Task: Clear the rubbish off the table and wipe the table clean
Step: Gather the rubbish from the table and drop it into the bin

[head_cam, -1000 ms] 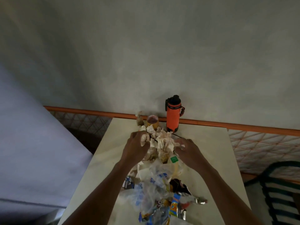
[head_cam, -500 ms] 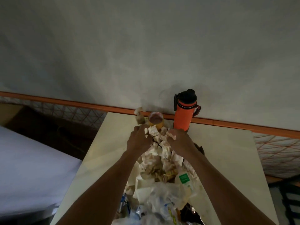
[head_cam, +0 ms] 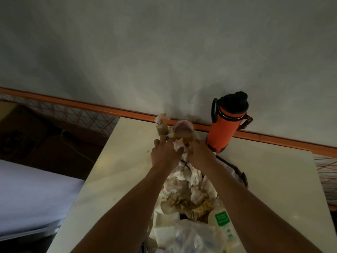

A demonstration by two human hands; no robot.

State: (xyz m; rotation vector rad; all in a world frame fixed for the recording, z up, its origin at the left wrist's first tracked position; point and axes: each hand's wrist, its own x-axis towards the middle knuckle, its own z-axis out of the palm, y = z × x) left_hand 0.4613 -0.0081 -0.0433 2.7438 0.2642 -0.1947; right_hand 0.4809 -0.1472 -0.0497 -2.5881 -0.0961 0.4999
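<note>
A heap of crumpled, stained paper (head_cam: 184, 190) and wrappers runs down the middle of the cream table (head_cam: 116, 179). My left hand (head_cam: 164, 154) lies at the heap's far end, fingers stretched toward a small brown scrap (head_cam: 162, 129) and thumb against the paper. My right hand (head_cam: 200, 154) is beside it, fingers curled into the crumpled paper just below a cup with a pinkish lid (head_cam: 182, 127). A clear plastic bag (head_cam: 191, 238) and a white bottle with a green label (head_cam: 221, 219) lie at the near end.
An orange flask with a black cap (head_cam: 226, 128) stands against the wall, right of the cup. A dark curved object (head_cam: 243, 178) lies right of the heap. A white bed (head_cam: 27, 198) sits left of the table, with a dark floor gap between.
Both hands have moved farther up the table toward the cup and wall. My left hand's fingers have straightened out from their grip. The view has come closer.
</note>
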